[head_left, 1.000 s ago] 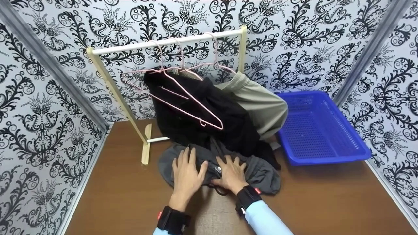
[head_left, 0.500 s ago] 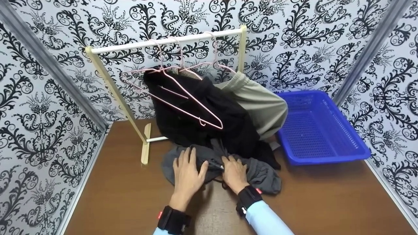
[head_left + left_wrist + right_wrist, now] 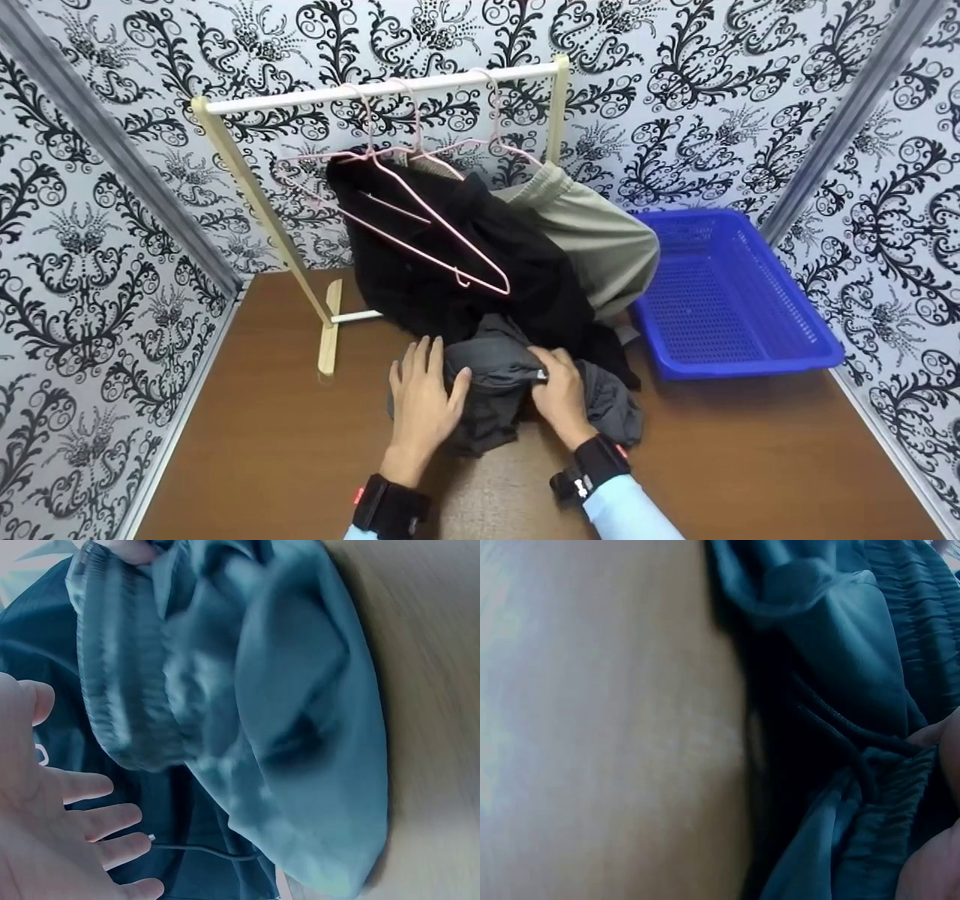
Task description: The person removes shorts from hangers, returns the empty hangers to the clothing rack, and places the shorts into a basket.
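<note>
The right hand [image 3: 561, 390] pinches the grey pants [image 3: 487, 367] at the gathered waistband [image 3: 889, 802]; the left hand [image 3: 424, 401], fingers spread, grasps nothing — so, lifted one-sided, they could sag or twist. They lie bunched on the table [image 3: 285, 450] between both hands, black clothes [image 3: 412, 289] behind.

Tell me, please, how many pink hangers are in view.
3, all on the white bar: the left hanger crossing the black garment, the middle hanger next along, the right hanger by the beige garment. Clothes could hide others.
</note>
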Demonstrator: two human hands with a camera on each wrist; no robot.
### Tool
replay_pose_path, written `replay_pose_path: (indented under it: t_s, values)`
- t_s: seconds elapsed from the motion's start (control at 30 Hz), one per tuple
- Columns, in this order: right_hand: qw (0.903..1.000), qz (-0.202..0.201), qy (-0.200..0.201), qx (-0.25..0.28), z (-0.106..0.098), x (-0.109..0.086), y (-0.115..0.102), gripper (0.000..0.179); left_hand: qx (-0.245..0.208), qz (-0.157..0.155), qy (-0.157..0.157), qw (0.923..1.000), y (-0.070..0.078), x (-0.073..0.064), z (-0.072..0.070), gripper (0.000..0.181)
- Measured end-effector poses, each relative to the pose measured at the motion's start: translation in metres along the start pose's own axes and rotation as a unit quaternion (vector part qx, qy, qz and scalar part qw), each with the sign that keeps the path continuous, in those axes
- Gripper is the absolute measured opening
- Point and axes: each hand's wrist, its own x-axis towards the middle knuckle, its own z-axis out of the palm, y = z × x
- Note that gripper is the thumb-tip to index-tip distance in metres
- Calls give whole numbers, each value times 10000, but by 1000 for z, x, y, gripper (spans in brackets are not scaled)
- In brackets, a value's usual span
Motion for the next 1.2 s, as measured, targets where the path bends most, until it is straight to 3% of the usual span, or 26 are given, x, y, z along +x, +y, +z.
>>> replay_pose_path:
  t_s: [0.23, 0.73, 1.2]
  values:
    - [9983, 368, 52, 439, -19, 10, 5, 54, -80, 40, 49, 9999, 5, 1, 2, 64]
    - [9969, 213, 34, 755, -60, 27, 14, 43, -123, 240, 265, 9993, 13, 0, 2, 62]
    - [9807, 768, -398, 1754, -93, 34, 27, 45, -232, 414, 217, 9986, 13, -4, 12, 61]
